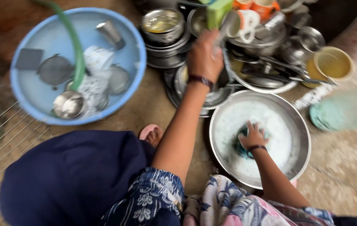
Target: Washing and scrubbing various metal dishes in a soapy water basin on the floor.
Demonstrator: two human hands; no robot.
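Observation:
My left hand [204, 56] reaches forward over a pile of dirty steel dishes [254, 75] and is closed around a thin steel utensil [224, 27]; motion blur hides what kind it is. My right hand [253, 136] rests in a wide steel basin [300, 125] full of white foam, its fingers pressed on a teal scrub sponge [240, 147]. Both wrists wear dark bands.
A blue tub [32, 96] at the left holds strainers, steel cups, white cups and a green hose [76, 50]. Steel pots, orange-and-white mugs [245, 21] and a yellow cup [333, 63] crowd the back. A teal lid [327, 117] lies right; a wire rack [2, 125] far left.

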